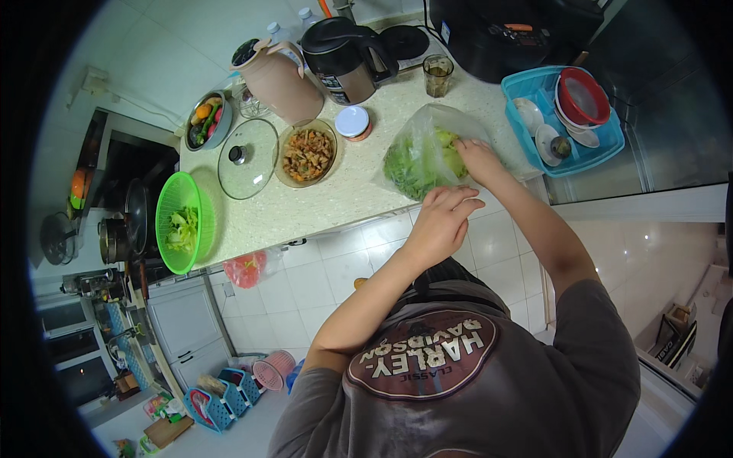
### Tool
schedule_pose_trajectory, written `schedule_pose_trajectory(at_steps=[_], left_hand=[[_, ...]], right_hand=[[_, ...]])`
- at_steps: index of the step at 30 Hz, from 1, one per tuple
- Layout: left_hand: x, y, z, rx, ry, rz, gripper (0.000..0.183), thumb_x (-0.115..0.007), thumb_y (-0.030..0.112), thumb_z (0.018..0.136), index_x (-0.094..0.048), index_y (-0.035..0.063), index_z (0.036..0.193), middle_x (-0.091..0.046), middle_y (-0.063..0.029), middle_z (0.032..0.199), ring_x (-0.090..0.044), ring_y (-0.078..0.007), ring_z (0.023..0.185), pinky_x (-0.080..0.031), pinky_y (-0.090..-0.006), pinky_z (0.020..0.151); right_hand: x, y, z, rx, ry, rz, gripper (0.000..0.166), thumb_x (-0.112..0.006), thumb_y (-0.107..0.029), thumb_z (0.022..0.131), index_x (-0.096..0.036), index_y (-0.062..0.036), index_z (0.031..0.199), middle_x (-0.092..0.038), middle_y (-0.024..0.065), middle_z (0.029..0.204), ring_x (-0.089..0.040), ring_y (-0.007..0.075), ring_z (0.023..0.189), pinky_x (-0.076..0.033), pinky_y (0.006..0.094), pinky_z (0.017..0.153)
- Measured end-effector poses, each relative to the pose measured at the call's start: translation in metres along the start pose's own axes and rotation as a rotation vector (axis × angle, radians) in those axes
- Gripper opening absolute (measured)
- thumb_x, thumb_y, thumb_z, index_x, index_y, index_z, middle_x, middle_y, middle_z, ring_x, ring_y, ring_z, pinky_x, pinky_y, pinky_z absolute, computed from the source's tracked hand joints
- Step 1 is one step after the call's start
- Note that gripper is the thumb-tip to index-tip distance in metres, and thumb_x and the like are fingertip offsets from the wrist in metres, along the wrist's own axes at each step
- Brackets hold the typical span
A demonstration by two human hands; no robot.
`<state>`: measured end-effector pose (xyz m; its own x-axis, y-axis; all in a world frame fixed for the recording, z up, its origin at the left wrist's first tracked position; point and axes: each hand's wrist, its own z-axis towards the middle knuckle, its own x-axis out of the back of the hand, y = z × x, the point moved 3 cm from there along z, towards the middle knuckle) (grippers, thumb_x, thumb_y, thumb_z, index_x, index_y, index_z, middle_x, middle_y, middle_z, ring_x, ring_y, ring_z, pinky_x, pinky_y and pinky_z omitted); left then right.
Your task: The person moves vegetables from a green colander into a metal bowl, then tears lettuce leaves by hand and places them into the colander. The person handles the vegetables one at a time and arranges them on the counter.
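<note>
On the counter's front edge lies a clear plastic bag (426, 134) holding leafy green lettuce (409, 166). My right hand (480, 162) reaches in at the bag's right side, its fingers curled on the pale end of the lettuce. Close to the bag's front edge is my left hand (441, 223), thumb and fingers apart, with nothing seen in it. Its far fingers overlap the bag in view; whether they touch it is unclear. Farther left, a green plastic colander (197, 229) holds some loose lettuce leaves (182, 229).
Behind are a glass lid (249, 163), a glass bowl of cooked food (309, 154), a white-lidded jar (353, 123), a pink jug (280, 80), a black-lidded kettle (341, 63) and a drinking glass (438, 77). A blue dish basket (524, 137) sits right, a vegetable bowl (226, 123) back left.
</note>
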<state>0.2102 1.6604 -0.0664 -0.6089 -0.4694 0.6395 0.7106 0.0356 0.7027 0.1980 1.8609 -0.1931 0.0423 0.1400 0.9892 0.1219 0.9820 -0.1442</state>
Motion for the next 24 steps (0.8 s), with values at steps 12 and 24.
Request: schedule_pose_trajectory(at_steps=[12,24], left_hand=[[0.011,-0.055,-0.018,0.309,0.061,0.369,0.038,-0.058,0.001,0.08,-0.062,0.0122,0.116,-0.054,-0.0143,0.129,-0.046,-0.0318,0.128,-0.026,-0.0558,0.106],[0.001,-0.05,-0.043,0.37,0.051,0.557,0.025,-0.07,0.011,0.073,-0.067,0.0142,0.098,-0.031,-0.0166,0.15,-0.027,-0.0364,0.139,-0.022,-0.0622,0.105]], right_hand=[[0.048,0.005,0.011,0.032,-0.387,0.958,0.046,-0.081,-0.015,0.072,-0.054,-0.0062,0.108,-0.062,0.0134,0.115,-0.064,0.022,0.093,-0.052,0.0323,0.077],[0.101,-0.027,0.022,-0.094,0.031,0.798,0.017,-0.066,-0.015,0.089,-0.066,-0.001,0.099,-0.069,0.011,0.084,-0.066,0.0174,0.077,-0.051,0.0278,0.071]])
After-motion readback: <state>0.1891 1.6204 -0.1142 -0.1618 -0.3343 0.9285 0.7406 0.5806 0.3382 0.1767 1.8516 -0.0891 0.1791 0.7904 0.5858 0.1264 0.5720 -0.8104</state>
